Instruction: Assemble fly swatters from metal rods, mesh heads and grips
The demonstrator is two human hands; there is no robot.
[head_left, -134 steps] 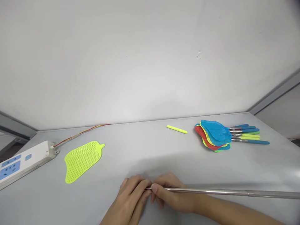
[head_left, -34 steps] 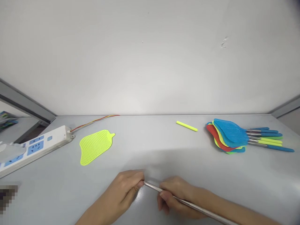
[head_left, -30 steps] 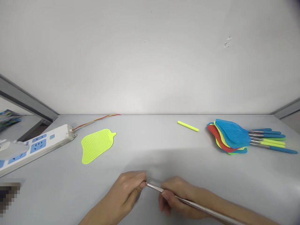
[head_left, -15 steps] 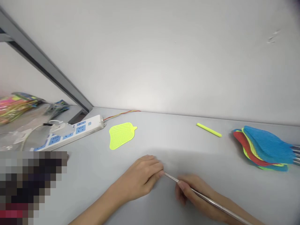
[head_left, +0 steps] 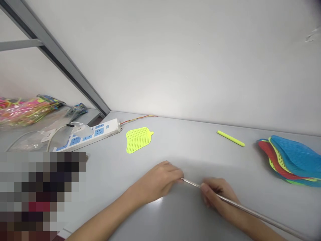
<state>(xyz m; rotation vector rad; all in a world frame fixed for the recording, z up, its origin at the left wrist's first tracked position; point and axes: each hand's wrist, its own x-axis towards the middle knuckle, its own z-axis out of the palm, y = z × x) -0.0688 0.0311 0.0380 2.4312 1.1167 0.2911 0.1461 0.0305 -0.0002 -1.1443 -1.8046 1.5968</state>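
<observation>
Far off on the left, past a long grey metal beam (head_left: 54, 40), a big pink and yellow bundle in clear plastic (head_left: 27, 112) lies on another table, with a small blue packet (head_left: 76, 110) behind it. Nearer comes a long white power strip with blue panels (head_left: 92, 132), lying at the edge of a pale grey table (head_left: 190, 221). A white plug (head_left: 80, 129) sits in it, and a thin red and yellow wire (head_left: 139, 118) runs from its end along the back of the table. Below the strip is a dark blurry patch (head_left: 42, 194), too blurred to tell what it is. A flat lime green plastic fly swatter head (head_left: 138, 139), full of tiny holes, lies on the table on its own. The left hand (head_left: 160, 182) is near the middle, with its fingertips (head_left: 179, 173) right at the tip of a thin shiny metal rod (head_left: 240, 205), but I cannot tell if they pinch it. The right hand (head_left: 215, 195) is just beside the left hand, not touching it, and its curled fingers wrap the rod. The rod slants down to the bottom right. Further right lies a short yellow-green stick (head_left: 230, 138), and then a stack of blue, yellow, red and green plastic fly swatter heads (head_left: 291, 160).
</observation>
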